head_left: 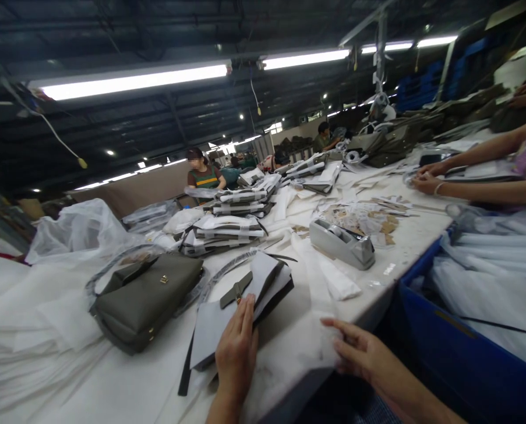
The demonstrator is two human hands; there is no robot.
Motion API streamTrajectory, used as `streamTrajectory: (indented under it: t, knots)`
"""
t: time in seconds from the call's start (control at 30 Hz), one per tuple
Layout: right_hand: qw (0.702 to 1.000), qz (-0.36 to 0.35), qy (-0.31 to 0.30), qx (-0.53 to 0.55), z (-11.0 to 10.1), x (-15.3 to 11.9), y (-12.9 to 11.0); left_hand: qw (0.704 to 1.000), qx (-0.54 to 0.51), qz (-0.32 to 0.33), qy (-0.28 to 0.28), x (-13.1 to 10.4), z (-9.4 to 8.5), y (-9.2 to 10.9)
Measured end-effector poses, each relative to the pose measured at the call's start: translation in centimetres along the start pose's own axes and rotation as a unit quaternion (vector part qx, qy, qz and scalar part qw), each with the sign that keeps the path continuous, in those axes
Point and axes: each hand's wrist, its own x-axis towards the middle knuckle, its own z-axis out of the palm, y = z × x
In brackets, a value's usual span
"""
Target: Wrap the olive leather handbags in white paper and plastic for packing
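My left hand [237,348] is on a folded dark bag [272,291] with light grey sheets around it, its fingers together near the small buckled strap [236,291]. The bag's right side stands partly raised, and a plastic-wrapped handle curves behind it. To the right, at the table's front edge, my right hand [355,352] has its fingers apart. Thin whitish material lies by its fingertips; no firm hold on it shows. An olive-green handbag [150,300] with a wrapped handle lies left of the folded bag.
A tape dispenser [342,242] sits behind my right hand, near paper tags [364,218]. Stacks of wrapped bags [230,227] stand farther back. A blue bin [439,324] holds plastic-wrapped items at right. Another person's hands [430,179] work beyond it; other people are farther back.
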Motion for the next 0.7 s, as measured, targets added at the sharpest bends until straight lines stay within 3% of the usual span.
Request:
streamTrajectory:
  t: [0.07, 0.13, 0.23, 0.33, 0.43, 0.57, 0.7]
  knots:
    - [0.994, 0.030, -0.078, -0.066, 0.6, -1.1, 1.1, 1.000, -0.009, -0.012, -0.005, 0.0, -0.1, -0.1]
    - [0.975, 0.003, -0.099, -0.198, 0.4, -1.8, 1.6, 1.000, -0.016, -0.020, -0.008, 0.0, -0.2, -0.2]
    - [0.894, -0.111, -0.002, -0.435, -0.7, -1.3, 0.6, 0.999, -0.023, -0.025, -0.009, 0.0, -0.2, -0.1]
    - [0.789, -0.225, 0.111, -0.561, -1.3, 1.6, -1.3, 0.999, -0.027, -0.025, -0.007, 0.0, -0.1, 0.0]
    - [0.731, -0.265, 0.084, -0.623, -0.7, 5.5, -1.9, 0.999, -0.029, -0.030, -0.008, -0.1, -0.2, 0.0]
    - [0.701, -0.207, -0.004, -0.682, 0.8, 9.2, -0.5, 0.998, -0.034, -0.047, 0.001, -0.1, -0.4, -0.2]
    - [0.704, -0.239, -0.064, -0.665, 1.8, 11.2, 0.0, 0.998, -0.042, -0.056, 0.008, 0.1, -0.6, -0.2]
